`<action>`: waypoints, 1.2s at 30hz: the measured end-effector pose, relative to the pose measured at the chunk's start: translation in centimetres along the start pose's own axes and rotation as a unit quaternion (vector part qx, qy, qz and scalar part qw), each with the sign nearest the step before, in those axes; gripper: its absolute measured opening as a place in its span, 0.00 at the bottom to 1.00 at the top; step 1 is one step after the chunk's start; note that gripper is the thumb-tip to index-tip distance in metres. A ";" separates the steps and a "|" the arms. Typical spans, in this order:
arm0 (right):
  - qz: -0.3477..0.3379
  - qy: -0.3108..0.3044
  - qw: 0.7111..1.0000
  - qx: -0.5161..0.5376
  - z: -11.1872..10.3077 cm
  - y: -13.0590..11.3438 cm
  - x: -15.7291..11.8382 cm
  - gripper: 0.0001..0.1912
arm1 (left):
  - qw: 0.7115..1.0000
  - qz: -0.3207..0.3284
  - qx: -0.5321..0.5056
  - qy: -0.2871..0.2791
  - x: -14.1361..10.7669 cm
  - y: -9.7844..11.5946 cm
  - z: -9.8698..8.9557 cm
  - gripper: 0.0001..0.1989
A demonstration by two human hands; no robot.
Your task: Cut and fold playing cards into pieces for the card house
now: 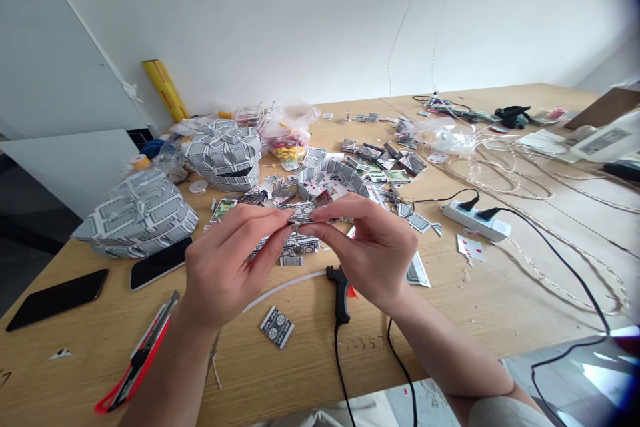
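Patterned card piece (301, 212), one, small: raised above the desk (300, 373), pinched between thumb and fingers of both left hand (225, 260) and right hand (370, 243). Glue gun (342, 297), black, corded: on the desk, partly hidden by the right hand. Folded card (277, 327), dark-patterned: near side, left of the glue gun. Utility knife (143, 350), red-edged: farther left. Phones (163, 263), two: beyond the knife. Power strip (477, 221), white: right side, two plugs fitted.
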State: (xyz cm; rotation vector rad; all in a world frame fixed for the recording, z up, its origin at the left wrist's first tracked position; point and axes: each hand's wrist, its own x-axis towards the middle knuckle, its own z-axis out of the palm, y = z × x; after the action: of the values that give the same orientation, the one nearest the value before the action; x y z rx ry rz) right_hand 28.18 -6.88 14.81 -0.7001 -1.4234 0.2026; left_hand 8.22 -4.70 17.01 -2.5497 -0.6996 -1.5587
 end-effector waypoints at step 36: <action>-0.163 -0.066 0.979 -0.100 -0.7 -0.2 0.2 0.19 | 0.992 0.089 0.086 0.023 0.3 0.2 -0.5 0.17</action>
State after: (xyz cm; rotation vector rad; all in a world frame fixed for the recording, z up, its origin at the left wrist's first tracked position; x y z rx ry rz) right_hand 28.86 -7.15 15.14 -0.6142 -1.6782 -0.1563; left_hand 8.06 -4.93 17.52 -2.3720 -0.5595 -1.4283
